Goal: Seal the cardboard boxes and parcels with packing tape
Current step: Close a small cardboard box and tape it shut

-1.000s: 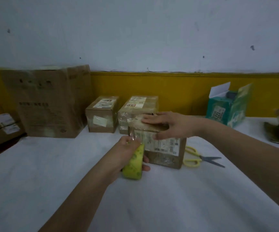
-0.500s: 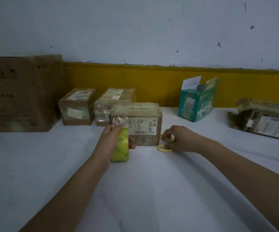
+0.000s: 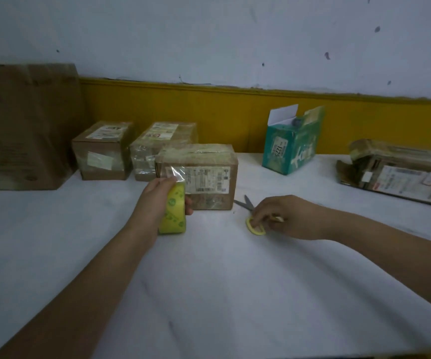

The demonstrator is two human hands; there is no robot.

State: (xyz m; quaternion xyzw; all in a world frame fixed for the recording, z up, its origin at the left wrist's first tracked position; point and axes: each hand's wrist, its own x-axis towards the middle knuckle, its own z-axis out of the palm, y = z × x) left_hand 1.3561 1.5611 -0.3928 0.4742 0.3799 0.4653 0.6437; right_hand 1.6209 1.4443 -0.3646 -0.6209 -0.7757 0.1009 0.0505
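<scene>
A brown cardboard box (image 3: 209,177) with a white label stands on the white table (image 3: 209,294), clear tape across its top. My left hand (image 3: 157,198) grips a yellow roll of packing tape (image 3: 174,211) at the box's front left corner; a clear strip of tape runs from the roll up onto the box's front. To the right of the box, my right hand (image 3: 284,216) pinches the yellow handles of a pair of scissors (image 3: 252,215) lying on the table, blades pointing toward the box.
Two taped brown boxes (image 3: 103,151) (image 3: 155,141) stand behind the labelled one. A large carton (image 3: 23,125) fills the far left. A green box (image 3: 292,149) with an open flap and a flat wrapped parcel (image 3: 400,174) lie at the back right.
My right hand left the top of the box, dropped to the scissors beside it and drew them nearer. My left hand kept the tape roll at the box's front.
</scene>
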